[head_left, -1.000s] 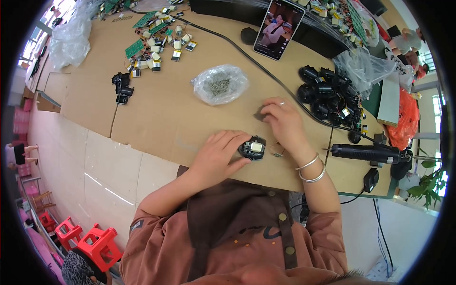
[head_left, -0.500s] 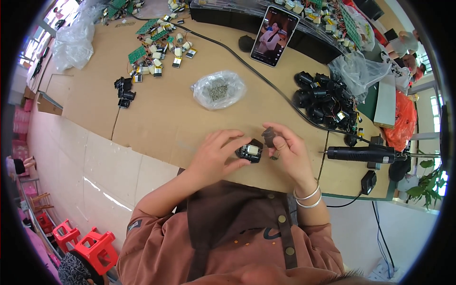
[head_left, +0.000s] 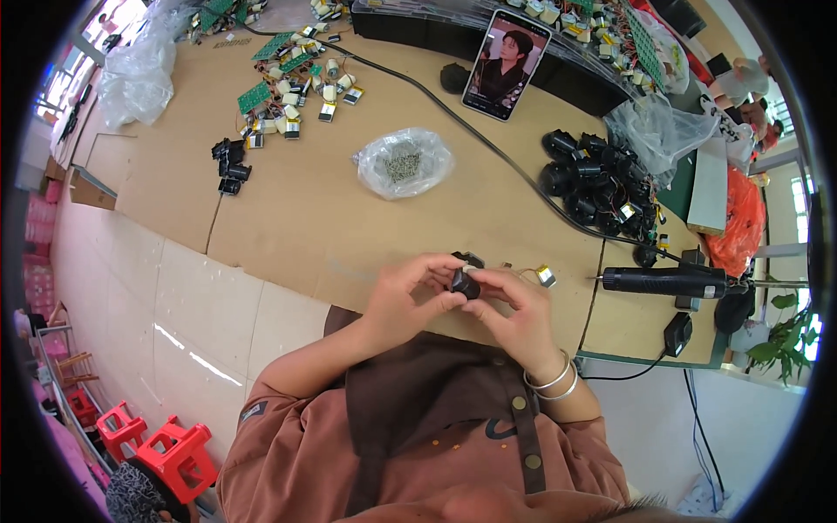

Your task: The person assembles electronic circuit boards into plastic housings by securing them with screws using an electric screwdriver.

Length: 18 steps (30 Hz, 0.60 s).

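I held the small black part (head_left: 465, 282) between both hands, left hand (head_left: 403, 299) and right hand (head_left: 513, 311) fingers closed on it, mid-assembly I judged; next needed careful alignment.

A lit phone screen (head_left: 506, 63) stands propped behind a clear screw bag (head_left: 404, 163) mid-table.

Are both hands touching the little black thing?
Touching. The head view shows the left hand and right hand wrapping fingers around the small black part.
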Each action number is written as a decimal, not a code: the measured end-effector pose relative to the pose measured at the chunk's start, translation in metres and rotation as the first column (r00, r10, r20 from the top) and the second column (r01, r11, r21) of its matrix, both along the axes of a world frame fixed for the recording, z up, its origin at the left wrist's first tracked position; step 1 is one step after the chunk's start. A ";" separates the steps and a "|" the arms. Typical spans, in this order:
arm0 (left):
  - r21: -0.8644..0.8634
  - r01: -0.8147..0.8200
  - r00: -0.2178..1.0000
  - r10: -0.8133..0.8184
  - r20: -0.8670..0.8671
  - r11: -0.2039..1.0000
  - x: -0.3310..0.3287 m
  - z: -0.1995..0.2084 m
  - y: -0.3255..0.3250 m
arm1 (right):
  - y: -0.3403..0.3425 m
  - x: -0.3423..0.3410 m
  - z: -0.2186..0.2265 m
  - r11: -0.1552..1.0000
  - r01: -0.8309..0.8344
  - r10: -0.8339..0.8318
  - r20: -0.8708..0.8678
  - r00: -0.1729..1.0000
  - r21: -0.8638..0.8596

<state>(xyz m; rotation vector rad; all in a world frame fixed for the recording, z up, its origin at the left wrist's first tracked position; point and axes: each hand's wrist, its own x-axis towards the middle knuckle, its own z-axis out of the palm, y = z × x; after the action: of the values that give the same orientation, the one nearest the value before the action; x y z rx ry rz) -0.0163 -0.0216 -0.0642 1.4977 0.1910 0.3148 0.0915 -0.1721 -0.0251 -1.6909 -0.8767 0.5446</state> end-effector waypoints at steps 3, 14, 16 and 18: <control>0.216 0.021 1.000 -0.024 0.013 0.976 -0.001 0.008 0.005 | -0.007 -0.001 -0.003 0.996 0.078 -0.076 0.047 0.996 -0.041; 0.685 0.055 0.998 -0.019 -0.060 0.727 0.010 0.003 0.010 | 0.002 0.017 -0.014 0.985 0.100 -0.026 0.450 0.892 -0.143; 0.671 0.036 0.999 -0.010 -0.042 0.740 0.010 0.000 0.010 | 0.007 0.016 -0.016 0.984 0.099 -0.018 0.474 0.880 -0.147; 0.677 0.025 0.999 -0.005 -0.031 0.735 0.010 -0.001 0.010 | 0.010 0.016 -0.017 0.984 0.097 -0.009 0.496 0.868 -0.152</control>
<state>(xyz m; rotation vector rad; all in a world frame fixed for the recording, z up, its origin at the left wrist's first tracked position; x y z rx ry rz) -0.0063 -0.0115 -0.0656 2.2389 0.0823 0.3726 0.1074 -0.1622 -0.0425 -2.0532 -1.1672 0.1435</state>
